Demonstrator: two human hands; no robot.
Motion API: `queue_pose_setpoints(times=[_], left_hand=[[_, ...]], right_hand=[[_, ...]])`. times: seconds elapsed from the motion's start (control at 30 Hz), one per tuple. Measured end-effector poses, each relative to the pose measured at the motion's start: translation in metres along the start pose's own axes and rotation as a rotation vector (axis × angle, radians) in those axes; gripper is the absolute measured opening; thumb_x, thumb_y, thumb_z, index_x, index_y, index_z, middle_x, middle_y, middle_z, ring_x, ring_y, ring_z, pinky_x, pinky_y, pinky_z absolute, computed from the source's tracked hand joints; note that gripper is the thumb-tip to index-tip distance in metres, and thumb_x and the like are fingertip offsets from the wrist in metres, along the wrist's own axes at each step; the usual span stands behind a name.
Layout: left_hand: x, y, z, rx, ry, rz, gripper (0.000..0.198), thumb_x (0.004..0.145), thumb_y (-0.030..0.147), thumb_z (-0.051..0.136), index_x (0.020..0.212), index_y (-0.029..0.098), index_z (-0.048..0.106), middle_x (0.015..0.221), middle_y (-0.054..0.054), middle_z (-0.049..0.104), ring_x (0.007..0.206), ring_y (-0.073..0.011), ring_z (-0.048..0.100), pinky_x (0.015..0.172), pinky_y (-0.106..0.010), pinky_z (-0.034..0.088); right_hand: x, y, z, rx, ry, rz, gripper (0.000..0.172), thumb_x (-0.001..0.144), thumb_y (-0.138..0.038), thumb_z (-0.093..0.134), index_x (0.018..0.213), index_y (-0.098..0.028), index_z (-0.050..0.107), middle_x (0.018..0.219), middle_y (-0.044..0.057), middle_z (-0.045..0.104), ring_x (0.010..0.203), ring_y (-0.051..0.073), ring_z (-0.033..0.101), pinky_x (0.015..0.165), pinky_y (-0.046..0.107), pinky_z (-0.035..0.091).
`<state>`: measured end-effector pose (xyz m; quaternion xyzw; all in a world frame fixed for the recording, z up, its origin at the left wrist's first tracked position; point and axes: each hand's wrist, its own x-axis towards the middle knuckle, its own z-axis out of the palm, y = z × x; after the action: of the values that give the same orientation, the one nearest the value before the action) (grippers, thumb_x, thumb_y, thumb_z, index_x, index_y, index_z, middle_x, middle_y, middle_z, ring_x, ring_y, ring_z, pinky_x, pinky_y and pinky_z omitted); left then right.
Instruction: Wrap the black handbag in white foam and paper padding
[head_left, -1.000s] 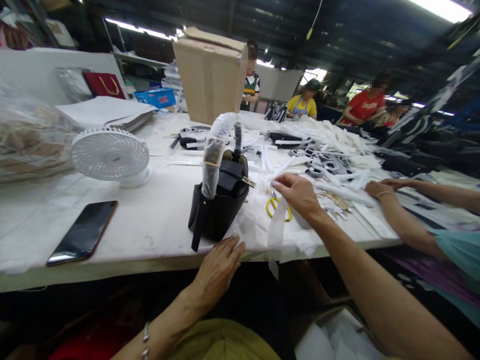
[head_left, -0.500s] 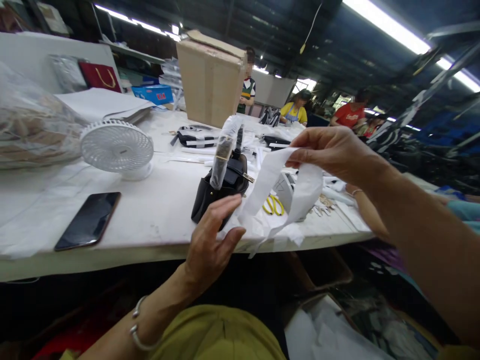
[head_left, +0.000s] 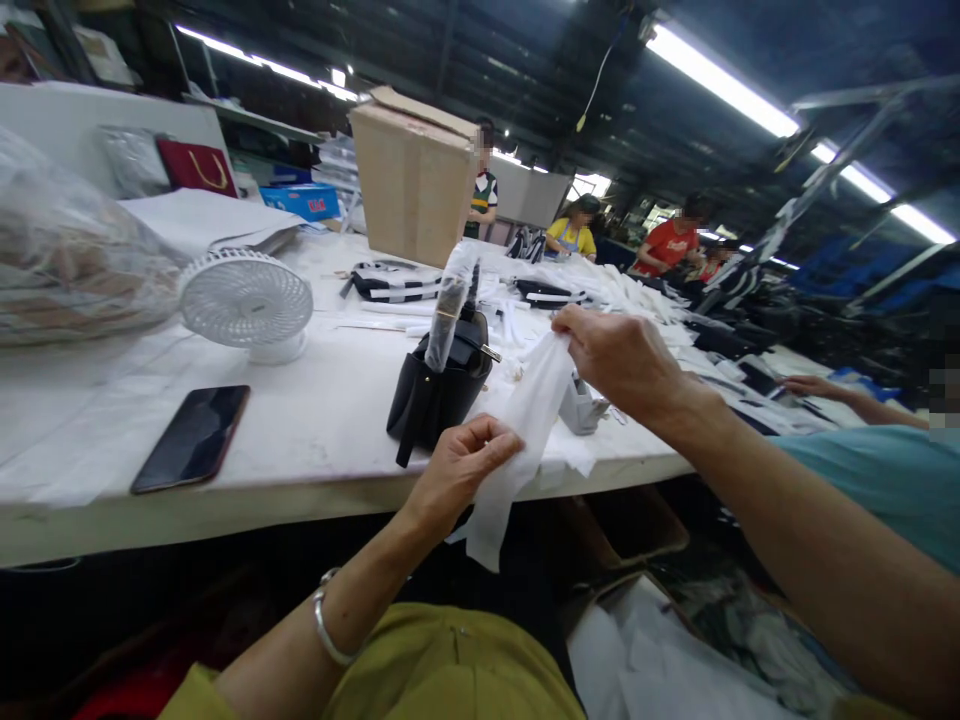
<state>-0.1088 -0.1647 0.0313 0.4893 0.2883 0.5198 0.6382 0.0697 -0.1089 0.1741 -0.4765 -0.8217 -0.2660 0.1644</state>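
My left hand (head_left: 459, 475) and right hand (head_left: 626, 362) each pinch the thin, white, papery strip (head_left: 534, 395), held beside the small, black, leather-look handbag (head_left: 431, 405). Tugging too hard could tear the strip; a knuckle's bump might topple the bag.

Plain white strip (head_left: 531, 405), black handbag (head_left: 452, 400), white fan (head_left: 247, 302)

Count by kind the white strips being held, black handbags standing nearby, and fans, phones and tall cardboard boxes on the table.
White strip, in left hand and right hand: 1
Black handbag: 1
Fan: 1
Phone: 1
Tall cardboard box: 1
Total: 5
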Motion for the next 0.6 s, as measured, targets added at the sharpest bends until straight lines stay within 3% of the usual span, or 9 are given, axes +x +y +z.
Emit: queue_pose_setpoints(times=[0.03,0.1,0.17,0.2,0.27,0.37,0.47,0.6], left_hand=[[0.0,-0.003,-0.004,0.055,0.017,0.054,0.028,0.081,0.041,0.072,0.072,0.016,0.066,0.108,-0.007,0.067,0.096,-0.0183,0.061,0.086,-0.027,0.044],[0.003,-0.007,-0.013,0.128,0.028,0.136,0.024,0.082,0.038,0.072,0.07,0.017,0.068,0.142,-0.008,0.051,0.13,-0.0254,0.047,0.106,-0.033,0.033],[0.009,-0.012,-0.021,0.143,0.0,0.158,0.022,0.08,0.037,0.073,0.071,0.018,0.069,0.154,-0.007,0.04,0.142,-0.0282,0.034,0.114,-0.036,0.024],[0.012,-0.015,-0.024,0.131,-0.031,0.148,0.023,0.08,0.038,0.074,0.071,0.017,0.069,0.152,-0.008,0.041,0.141,-0.0292,0.035,0.114,-0.038,0.024],[0.017,-0.021,-0.028,0.075,-0.105,0.091,0.027,0.078,0.041,0.075,0.07,0.016,0.069,0.137,-0.012,0.058,0.128,-0.0301,0.05,0.108,-0.039,0.032],[0.018,-0.032,-0.028,-0.053,-0.193,-0.054,0.032,0.078,0.044,0.075,0.077,0.013,0.071,0.1,-0.011,0.073,0.097,-0.0244,0.065,0.091,-0.034,0.044],[0.011,-0.041,-0.024,-0.185,-0.212,-0.148,0.034,0.076,0.043,0.077,0.083,0.01,0.073,0.088,-0.01,0.074,0.08,-0.0174,0.065,0.078,-0.026,0.046],[-0.001,-0.048,-0.018,-0.422,-0.193,-0.253,0.042,0.062,0.046,0.088,0.071,0.011,0.065,0.069,-0.004,0.068,0.06,-0.0117,0.06,0.063,-0.023,0.047]], right_hand=[[0.0,0.0,0.003,0.057,0.02,0.04,0.027,0.084,-0.01,0.051,0.099,-0.017,0.072,0.084,0.009,0.076,0.073,0.024,0.071,0.065,0.031,0.049],[0.001,-0.006,0.003,0.266,0.043,0.12,0.026,0.083,-0.012,0.053,0.097,-0.018,0.073,0.083,0.007,0.076,0.07,0.022,0.071,0.065,0.031,0.052],[0.002,-0.016,-0.003,0.523,0.035,0.214,0.024,0.083,-0.016,0.054,0.096,-0.019,0.073,0.074,0.004,0.075,0.058,0.019,0.069,0.057,0.029,0.054],[0.004,-0.021,-0.006,0.632,0.026,0.255,0.022,0.084,-0.017,0.054,0.096,-0.018,0.073,0.069,0.002,0.073,0.053,0.017,0.067,0.052,0.028,0.053],[0.007,-0.029,-0.013,0.743,0.044,0.301,0.021,0.085,-0.019,0.055,0.096,-0.019,0.072,0.063,0.0,0.069,0.048,0.016,0.064,0.048,0.027,0.052],[0.011,-0.03,-0.016,0.654,0.162,0.289,0.022,0.084,-0.015,0.055,0.095,-0.021,0.072,0.064,0.0,0.069,0.053,0.016,0.065,0.055,0.029,0.053],[0.013,-0.018,-0.008,0.455,0.263,0.226,0.023,0.082,-0.012,0.056,0.094,-0.022,0.072,0.073,0.001,0.071,0.064,0.018,0.067,0.066,0.034,0.054],[0.014,0.005,0.01,0.245,0.284,0.095,0.024,0.085,-0.01,0.053,0.095,-0.024,0.07,0.09,0.005,0.073,0.081,0.021,0.067,0.078,0.037,0.052]])
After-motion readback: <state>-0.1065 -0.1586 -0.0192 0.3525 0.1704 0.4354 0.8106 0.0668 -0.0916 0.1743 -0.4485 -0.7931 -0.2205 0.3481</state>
